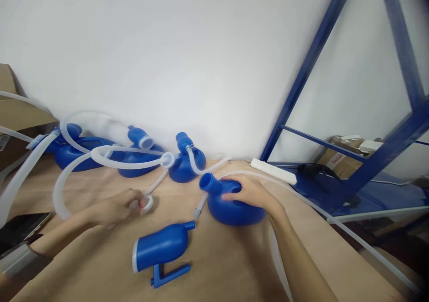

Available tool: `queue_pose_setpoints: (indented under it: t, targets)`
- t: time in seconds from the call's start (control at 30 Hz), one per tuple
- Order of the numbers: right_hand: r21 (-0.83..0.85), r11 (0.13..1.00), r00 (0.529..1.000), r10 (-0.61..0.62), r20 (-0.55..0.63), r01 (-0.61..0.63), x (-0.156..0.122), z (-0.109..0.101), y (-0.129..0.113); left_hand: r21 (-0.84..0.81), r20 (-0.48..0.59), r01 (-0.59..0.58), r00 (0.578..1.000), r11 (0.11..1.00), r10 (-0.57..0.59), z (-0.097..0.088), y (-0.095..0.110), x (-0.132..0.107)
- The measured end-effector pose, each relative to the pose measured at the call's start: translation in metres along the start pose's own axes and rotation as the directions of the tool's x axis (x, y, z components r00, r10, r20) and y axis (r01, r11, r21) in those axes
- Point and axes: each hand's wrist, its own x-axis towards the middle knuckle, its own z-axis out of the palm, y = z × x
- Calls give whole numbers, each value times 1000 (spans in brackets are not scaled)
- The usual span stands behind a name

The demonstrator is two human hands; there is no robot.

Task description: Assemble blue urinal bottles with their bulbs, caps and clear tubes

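Observation:
My right hand [250, 190] rests over the top of a blue plastic bottle [231, 208] with an open spout, fingers curled on it. My left hand [122, 206] pinches the white round end of a translucent hose [147, 202] lying on the brown table. In front of both hands lies a blue funnel-shaped cup with a handle [161, 248], on its side. A thin hose end [198, 210] sits beside the bottle.
Several more blue bottles [186, 163] with looped white hoses [77, 159] stand along the white wall. A white power strip [273, 170] lies at the table's right rear. A blue metal shelf frame [378, 159] stands right; a cardboard box [16, 114] and a phone [20, 226] are left.

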Motion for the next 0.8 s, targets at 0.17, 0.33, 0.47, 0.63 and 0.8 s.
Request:
queue_pose_setpoints:
  t: [0.17,0.33,0.47,0.63,0.8]
  targets:
    - [-5,1000,1000,16,-10,-16,0,0,-1,139,-6,68,998,988,-68,9,12,4]
    - [0,1000,1000,15,-18,-15,-1,1,-1,55,-50,11,999,998,-9,13,23,11]
    - [1,1000,1000,1,-14,-1,-2,-1,-4,-280,-15,0,1000,960,-4,8,62,19]
    - [15,999,999,-35,6,35,0,1,-9,-321,-314,-257,937,911,153,36,122,42]
    - [26,998,998,-57,5,57,3,6,-8,-247,-253,-377,914,893,316,71,146,54]
